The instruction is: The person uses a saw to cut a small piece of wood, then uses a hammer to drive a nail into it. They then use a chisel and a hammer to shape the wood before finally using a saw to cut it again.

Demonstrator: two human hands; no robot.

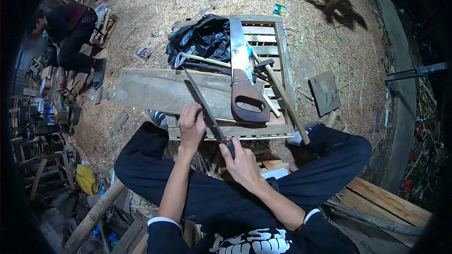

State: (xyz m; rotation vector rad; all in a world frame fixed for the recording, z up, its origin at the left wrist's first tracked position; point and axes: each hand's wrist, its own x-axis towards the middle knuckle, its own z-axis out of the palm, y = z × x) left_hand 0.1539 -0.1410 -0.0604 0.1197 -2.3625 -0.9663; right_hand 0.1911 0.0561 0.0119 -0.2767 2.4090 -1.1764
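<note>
My right hand (241,165) is wrapped round the dark handle of a long, narrow blade (205,104). Seen almost edge-on, the blade slants away up and to the left over a wooden board. My left hand (191,124) is beside the blade with its fingers curled together, the fingertips right at the blade's side; I cannot tell what they hold. Beyond my hands the wide plank (157,88) lies across a slatted wooden stand (280,42). A handsaw (242,77) with a brown wooden handle rests on top of the stand, to the right of the blade.
A black plastic bag (200,37) and a hammer (278,84) with a long wooden handle lie on the stand. To its right is a dark square board (324,93) on the shavings-covered ground. Another person (75,37) bends over at the far left. Wood pieces surround my legs.
</note>
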